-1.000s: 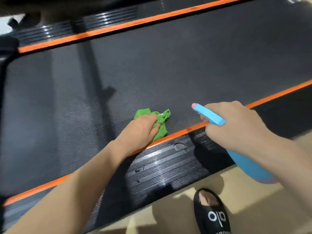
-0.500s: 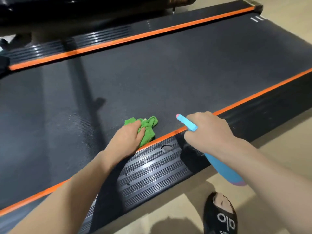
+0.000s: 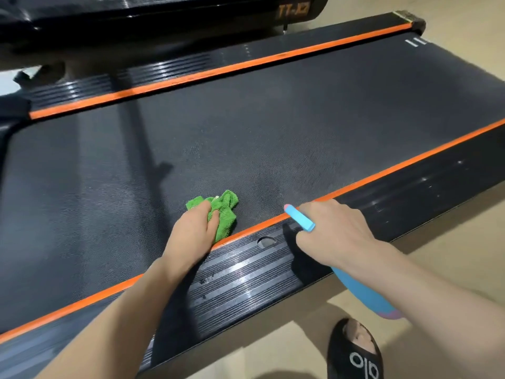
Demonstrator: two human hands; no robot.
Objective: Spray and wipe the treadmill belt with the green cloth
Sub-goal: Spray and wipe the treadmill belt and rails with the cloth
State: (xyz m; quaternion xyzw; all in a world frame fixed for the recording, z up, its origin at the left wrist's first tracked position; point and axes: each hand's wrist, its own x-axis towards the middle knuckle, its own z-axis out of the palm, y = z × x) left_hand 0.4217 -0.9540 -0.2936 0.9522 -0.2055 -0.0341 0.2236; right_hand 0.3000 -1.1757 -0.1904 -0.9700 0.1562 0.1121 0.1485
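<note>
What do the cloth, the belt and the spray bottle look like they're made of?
Cloth: soft looped terry or microfibre, judging by its fuzzy crumpled folds. Belt: matte, finely dimpled rubber-like surface. Spray bottle: smooth blue plastic, probably, with a faint sheen.

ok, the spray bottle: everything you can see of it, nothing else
The spray bottle looks like smooth light-blue plastic, with a pink nozzle tip and a pink-purple base. The right hand grips its neck and hides the trigger and middle. Its long spray head points up-left toward the treadmill belt, over the orange strip. The body slants down-right below the wrist, over the floor beside the treadmill. No visible contact except the hand. Fill level can't be told.
</note>
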